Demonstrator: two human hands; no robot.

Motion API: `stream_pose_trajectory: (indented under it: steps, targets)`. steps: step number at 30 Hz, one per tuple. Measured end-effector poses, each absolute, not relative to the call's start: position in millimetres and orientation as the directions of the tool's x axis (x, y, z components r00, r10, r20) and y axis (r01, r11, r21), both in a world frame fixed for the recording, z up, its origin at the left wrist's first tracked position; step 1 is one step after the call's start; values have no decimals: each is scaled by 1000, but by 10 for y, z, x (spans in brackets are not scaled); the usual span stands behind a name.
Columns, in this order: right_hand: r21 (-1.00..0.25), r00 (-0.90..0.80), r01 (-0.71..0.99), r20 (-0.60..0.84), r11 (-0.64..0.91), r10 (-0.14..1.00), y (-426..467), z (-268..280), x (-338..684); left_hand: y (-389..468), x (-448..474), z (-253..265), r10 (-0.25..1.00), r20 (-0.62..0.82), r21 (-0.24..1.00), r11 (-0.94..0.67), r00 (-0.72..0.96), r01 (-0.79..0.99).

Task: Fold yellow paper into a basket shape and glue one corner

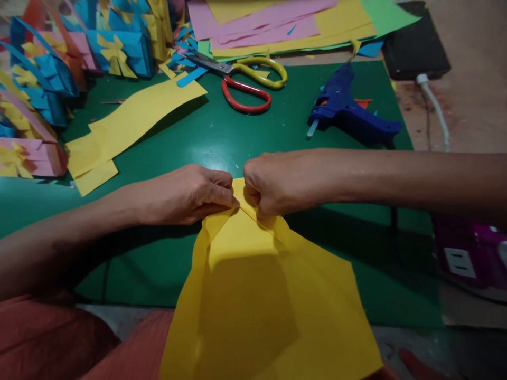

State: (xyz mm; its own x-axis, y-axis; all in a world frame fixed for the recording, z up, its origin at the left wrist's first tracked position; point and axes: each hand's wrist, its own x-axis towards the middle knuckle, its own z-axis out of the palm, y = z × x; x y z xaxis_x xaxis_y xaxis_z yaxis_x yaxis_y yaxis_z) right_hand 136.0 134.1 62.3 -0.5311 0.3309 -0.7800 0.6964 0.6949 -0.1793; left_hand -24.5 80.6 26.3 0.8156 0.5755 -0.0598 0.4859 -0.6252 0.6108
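A large sheet of yellow paper [245, 306] hangs over the near edge of the green board, its far end folded inward to a narrow tip. My left hand [190, 194] is closed on the left side of that tip, thumb and fingers pinching the fold. On the right side, my right hand [277, 184] is closed on the paper too, its knuckles pressed down and its fingertips partly hidden. Both hands are close together, with a strip of the folded tip showing between them. Creases run down the paper from the fold.
Scissors [253, 108] and a blue glue gun [340, 105] lie on the green board [190, 132] beyond my hands. A yellow paper strip [138, 124] is at left, near several small paper bags [119, 53]. Coloured sheets [277, 26] and a black device [415, 42] are behind; a purple socket box [459, 258] is right.
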Motion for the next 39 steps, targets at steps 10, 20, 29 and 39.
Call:
stream_pose_trajectory:
  steps: [10,20,29,39]
  targets:
    - [-178,-535,703,-770,688,348,1345,603,1374,879,-265,342,527,-158,668,-566,835,483]
    - [-168,-495,702,-813,692,305,1355,661,1329,947,-274,289,501,-148,692,-564,853,451]
    - [-139,-481,717,-808,683,341,1346,658,1334,1029,-231,318,385,-75,715,-622,920,319]
    - [-126,-463,742,-807,659,367,1334,688,1347,1029,-238,259,386,-38,695,-652,922,302]
